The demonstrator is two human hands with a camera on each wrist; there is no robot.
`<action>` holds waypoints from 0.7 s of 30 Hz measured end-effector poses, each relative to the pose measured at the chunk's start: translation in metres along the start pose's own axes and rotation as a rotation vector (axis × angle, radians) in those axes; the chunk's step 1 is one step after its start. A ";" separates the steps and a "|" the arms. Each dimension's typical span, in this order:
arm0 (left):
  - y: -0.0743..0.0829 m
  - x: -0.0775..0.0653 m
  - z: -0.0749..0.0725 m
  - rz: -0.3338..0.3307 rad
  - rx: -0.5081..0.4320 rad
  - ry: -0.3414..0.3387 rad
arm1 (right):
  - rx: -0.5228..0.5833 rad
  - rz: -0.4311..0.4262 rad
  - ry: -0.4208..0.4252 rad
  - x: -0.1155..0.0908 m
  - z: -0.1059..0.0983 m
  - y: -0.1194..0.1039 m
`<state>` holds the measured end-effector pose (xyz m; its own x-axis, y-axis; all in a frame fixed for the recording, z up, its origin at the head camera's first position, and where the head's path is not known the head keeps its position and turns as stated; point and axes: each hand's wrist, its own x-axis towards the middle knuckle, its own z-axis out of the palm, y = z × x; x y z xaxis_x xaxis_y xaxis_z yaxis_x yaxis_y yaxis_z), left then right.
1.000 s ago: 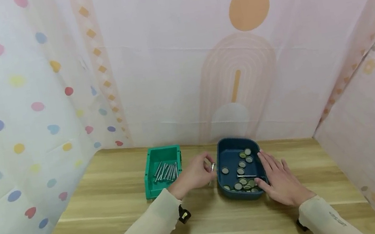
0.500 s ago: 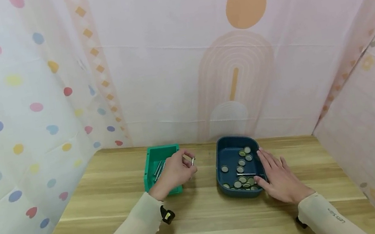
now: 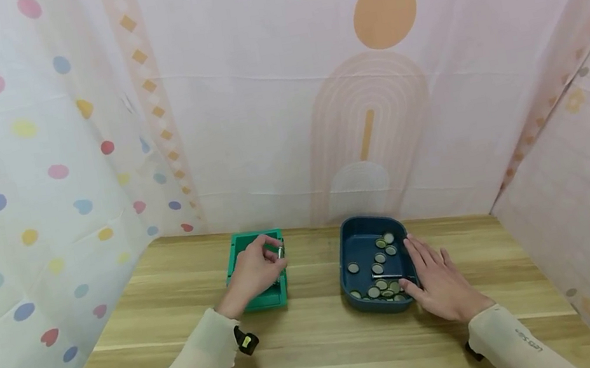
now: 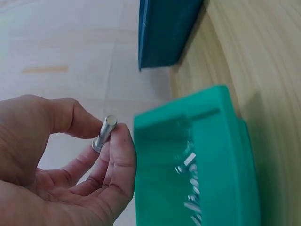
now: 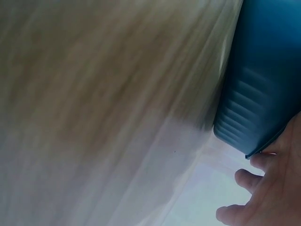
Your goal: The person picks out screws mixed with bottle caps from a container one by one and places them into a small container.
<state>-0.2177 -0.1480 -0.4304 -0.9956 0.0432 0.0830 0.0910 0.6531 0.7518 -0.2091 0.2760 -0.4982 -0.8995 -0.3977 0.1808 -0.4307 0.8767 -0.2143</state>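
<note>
My left hand (image 3: pixel 253 271) is over the green bin (image 3: pixel 270 301) and pinches a silver metal bolt (image 4: pixel 106 132) between thumb and fingers. In the left wrist view the bolt's blunt end points up and its wider head down. More silver bolts (image 4: pixel 190 183) lie in the green bin, mostly covered by my hand in the head view. My right hand (image 3: pixel 441 283), fingers stretched out, rests on the right rim of the dark blue tub (image 3: pixel 378 307). Inside the tub are several round bottle caps (image 3: pixel 374 292) and one bolt (image 3: pixel 387 275).
Both containers stand towards the back of the wooden table (image 3: pixel 322 353), with a strip of tabletop between them. A patterned curtain (image 3: pixel 261 118) hangs behind the table and along both sides.
My left hand has carried the bolt leftward from beside the blue tub to above the green bin. My right hand has stayed on the tub's rim.
</note>
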 end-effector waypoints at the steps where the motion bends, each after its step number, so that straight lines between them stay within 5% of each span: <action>1: -0.003 0.000 0.000 -0.010 0.004 0.006 | 0.001 0.001 0.000 0.000 0.000 0.000; 7: -0.016 0.004 -0.002 -0.031 0.023 0.024 | 0.004 0.005 0.001 -0.002 0.000 0.000; 20: -0.027 0.027 -0.003 -0.043 0.125 -0.079 | -0.004 0.004 -0.002 0.000 0.002 0.002; 21: -0.037 0.034 -0.001 -0.033 0.126 -0.091 | -0.006 0.003 -0.003 0.000 0.002 0.002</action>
<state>-0.2550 -0.1718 -0.4550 -0.9964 0.0849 -0.0041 0.0607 0.7446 0.6647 -0.2101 0.2774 -0.5002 -0.9011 -0.3955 0.1776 -0.4273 0.8795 -0.2096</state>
